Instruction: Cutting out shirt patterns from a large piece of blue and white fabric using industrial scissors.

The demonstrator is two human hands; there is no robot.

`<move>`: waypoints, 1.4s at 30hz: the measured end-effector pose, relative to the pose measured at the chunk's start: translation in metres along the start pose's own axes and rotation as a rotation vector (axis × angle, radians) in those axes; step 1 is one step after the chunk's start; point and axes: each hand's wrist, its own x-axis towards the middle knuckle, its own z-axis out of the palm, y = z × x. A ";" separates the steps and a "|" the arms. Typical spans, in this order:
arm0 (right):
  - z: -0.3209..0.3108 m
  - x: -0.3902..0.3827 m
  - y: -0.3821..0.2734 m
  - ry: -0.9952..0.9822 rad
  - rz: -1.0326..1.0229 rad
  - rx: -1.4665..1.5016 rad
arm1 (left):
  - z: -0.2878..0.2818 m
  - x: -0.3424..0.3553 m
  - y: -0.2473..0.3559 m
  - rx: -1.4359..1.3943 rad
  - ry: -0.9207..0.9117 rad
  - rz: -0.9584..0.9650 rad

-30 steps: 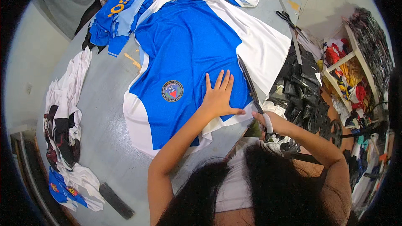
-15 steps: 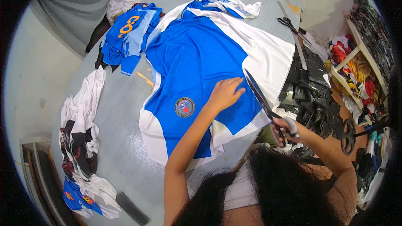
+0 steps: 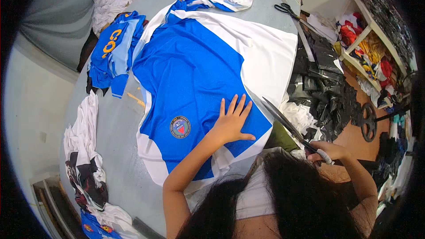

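A blue fabric panel (image 3: 190, 66) with white margins and a round badge (image 3: 180, 127) lies spread, with some folds, over the grey table. My left hand (image 3: 232, 121) rests on its lower right part, palm down and fingers spread. In my right hand (image 3: 326, 152) is a pair of large dark shears (image 3: 285, 121), its handle partly wrapped in white. The fingers are closed round the handles, and the blades point up and left beside the panel's right edge. Whether the blades touch the cloth I cannot tell.
A second pair of scissors (image 3: 287, 9) and a metal ruler (image 3: 305, 44) lie at the table's far right. Folded blue jerseys (image 3: 110, 53) and bunched white cloth (image 3: 84, 124) lie along the left. Black plastic bags (image 3: 316, 84) fill the right side.
My left hand has spread its fingers flat on the cloth. My right hand has moved down and right with the shears, away from the panel. The whole view has shifted slightly.
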 end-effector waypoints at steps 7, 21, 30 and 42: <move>0.008 0.018 -0.022 0.143 -0.199 -0.403 | -0.037 0.036 -0.032 -0.389 -0.112 -0.162; 0.059 0.069 -0.025 0.082 -0.270 0.514 | -0.008 0.058 -0.085 -0.097 0.176 0.019; 0.100 0.090 -0.037 0.212 -0.242 0.777 | -0.004 0.059 -0.081 -0.026 0.181 -0.007; 0.099 0.072 -0.092 0.394 -0.146 0.048 | -0.004 0.057 -0.080 -0.015 0.175 -0.012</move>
